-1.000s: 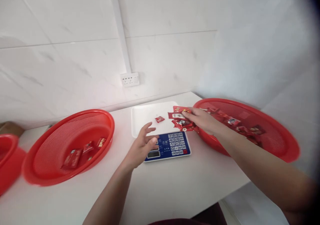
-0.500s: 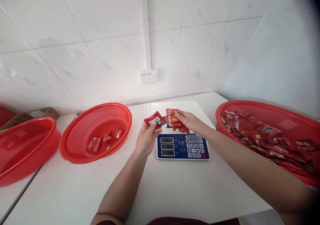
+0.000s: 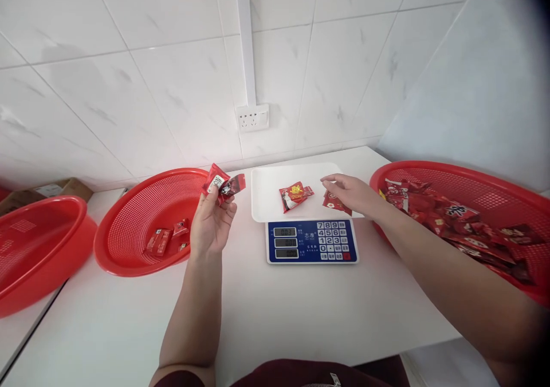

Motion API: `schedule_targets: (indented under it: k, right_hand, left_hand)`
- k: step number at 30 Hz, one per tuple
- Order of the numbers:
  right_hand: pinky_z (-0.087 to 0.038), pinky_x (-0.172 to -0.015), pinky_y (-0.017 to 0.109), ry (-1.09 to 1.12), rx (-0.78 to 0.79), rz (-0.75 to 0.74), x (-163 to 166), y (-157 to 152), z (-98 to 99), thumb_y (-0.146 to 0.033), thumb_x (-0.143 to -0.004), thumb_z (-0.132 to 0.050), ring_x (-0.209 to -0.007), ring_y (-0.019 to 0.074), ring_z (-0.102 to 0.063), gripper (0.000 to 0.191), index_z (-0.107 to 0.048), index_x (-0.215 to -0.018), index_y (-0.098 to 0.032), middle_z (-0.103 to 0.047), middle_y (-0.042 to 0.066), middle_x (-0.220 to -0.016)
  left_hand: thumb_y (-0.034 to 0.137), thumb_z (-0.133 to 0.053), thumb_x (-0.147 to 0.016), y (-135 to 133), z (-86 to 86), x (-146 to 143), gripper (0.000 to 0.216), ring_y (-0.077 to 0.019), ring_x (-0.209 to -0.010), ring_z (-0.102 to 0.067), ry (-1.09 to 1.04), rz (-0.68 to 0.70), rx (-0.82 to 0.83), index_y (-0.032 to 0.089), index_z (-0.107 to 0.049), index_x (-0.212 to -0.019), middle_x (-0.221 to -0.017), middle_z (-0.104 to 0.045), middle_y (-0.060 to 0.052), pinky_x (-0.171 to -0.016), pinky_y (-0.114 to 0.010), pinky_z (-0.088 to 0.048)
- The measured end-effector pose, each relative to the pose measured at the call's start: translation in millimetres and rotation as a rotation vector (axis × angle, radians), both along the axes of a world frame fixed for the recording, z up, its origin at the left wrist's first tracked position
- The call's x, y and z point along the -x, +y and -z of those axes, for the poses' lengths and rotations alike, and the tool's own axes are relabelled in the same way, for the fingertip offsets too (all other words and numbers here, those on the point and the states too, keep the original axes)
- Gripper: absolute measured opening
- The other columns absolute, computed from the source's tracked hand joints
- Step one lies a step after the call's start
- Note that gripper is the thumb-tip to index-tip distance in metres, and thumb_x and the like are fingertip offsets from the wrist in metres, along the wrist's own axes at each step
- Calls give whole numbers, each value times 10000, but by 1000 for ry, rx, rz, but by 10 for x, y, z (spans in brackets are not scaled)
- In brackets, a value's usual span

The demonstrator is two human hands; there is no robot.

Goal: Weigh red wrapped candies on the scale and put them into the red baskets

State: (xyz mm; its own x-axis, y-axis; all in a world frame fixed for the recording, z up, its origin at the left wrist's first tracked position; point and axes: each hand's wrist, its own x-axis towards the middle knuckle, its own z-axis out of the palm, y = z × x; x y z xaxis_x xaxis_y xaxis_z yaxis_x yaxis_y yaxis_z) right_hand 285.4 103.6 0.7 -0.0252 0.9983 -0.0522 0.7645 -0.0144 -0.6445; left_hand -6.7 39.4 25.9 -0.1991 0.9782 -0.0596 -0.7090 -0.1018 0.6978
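Note:
My left hand [image 3: 211, 221] is closed on red snack packets [image 3: 215, 180], pinched between thumb and fingers. One has a white label, and a darker one sticks out to the right. They are held up by the right rim of the middle red basket [image 3: 107, 261]. On the white pan of the digital scale [image 3: 311, 243] lie red packets [image 3: 294, 197] with yellow print. My right hand [image 3: 348, 192] is over the pan's right side, its fingers stretched out. Just below it is another red packet [image 3: 337, 204], partly covered; whether the fingers touch it I cannot tell.
A large red basket [image 3: 429, 169] full of red packets stands at the right. Several packets [image 3: 160, 243] lie in the middle basket. Another red basket [image 3: 77, 226] and a cardboard box [image 3: 71, 186] are at the left. The tiled wall bears a power socket [image 3: 252, 118].
My hands have moved apart. The left carried its packets left, towards the middle basket; the right let go of a yellow-printed packet, now on the pan, and moved right. The scale display has changed.

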Motion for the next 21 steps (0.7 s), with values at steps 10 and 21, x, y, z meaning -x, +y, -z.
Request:
schedule_targets:
  k: [10, 21]
  right_hand:
    - [-473, -819, 352, 19, -44, -19, 168, 55, 53, -468, -915, -374, -921, 238, -637, 484, -475, -1299, -191, -666, 103, -1086]
    - [-485, -746, 334, 66, -55, 1, 159, 44, 159, -220, -797, -514, -892, 218, -616, 394, -530, -1190, -216, -645, 75, -1040]
  left_hand:
    - [251, -619, -831, -95, -70, -45, 89, -68, -617, -627, 39, 54, -2, 174, -627, -876, -759, -669, 22, -515, -147, -506]
    - [225, -549, -867, -78, -52, -68, 95, -79, -624, -621, 47, 70, -7, 170, -625, -853, -756, -656, 21, -513, -165, -505]
